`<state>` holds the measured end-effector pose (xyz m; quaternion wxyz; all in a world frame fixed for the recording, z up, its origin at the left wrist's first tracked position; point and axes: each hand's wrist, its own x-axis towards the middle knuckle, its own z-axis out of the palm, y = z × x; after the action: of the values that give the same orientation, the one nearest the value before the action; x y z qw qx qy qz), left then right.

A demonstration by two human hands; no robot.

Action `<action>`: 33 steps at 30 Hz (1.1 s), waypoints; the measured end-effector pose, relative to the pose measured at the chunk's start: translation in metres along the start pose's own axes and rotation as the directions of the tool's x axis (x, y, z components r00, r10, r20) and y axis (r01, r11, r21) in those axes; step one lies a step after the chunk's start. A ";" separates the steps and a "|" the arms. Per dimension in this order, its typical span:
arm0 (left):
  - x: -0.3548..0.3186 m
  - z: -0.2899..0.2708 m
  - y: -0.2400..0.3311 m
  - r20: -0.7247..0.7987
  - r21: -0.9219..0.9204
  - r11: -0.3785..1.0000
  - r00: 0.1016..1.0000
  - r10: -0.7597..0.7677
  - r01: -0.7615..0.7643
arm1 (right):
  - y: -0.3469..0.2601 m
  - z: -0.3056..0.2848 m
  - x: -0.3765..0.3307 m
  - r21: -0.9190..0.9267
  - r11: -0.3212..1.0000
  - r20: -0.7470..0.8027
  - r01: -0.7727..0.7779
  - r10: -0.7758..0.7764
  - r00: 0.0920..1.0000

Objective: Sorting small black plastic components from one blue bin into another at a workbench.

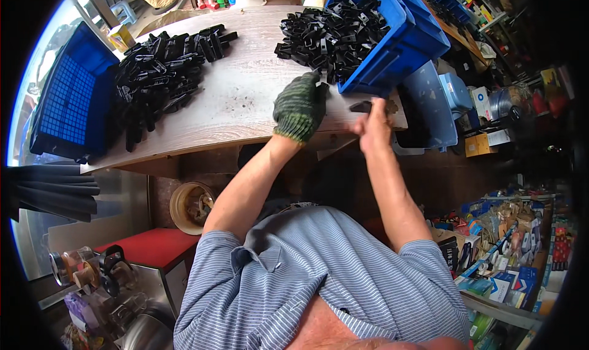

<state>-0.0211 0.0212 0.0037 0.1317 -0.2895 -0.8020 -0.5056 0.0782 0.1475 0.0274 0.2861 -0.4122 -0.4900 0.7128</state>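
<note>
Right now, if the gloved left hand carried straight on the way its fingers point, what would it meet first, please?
Probably the spilled heap of black plastic parts before the tipped blue crate; the left hand points that way, though depth is unclear.

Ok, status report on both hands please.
Left hand, gloved, on black parts by blue bin. Right hand grips one black piece. Nothing in the way.

Green-and-black knit glove (299, 106), black plastic parts (331, 34), blue crates (392, 37) — pale wood-grain table (245, 98), blue-striped shirt (319, 276).

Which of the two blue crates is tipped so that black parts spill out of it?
The right crate; parts pour from its open mouth. The left crate holds none.
</note>
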 end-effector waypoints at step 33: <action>-0.054 -0.071 0.014 -0.002 0.186 0.961 0.978 0.208 -0.204 | 0.029 0.003 -0.036 -0.093 0.994 0.518 -0.055 0.095 0.850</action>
<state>0.0245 -0.0548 0.0194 0.2187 -0.3524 -0.8095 -0.4157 0.0931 0.1064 0.0117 0.0993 -0.2328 -0.5590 0.7896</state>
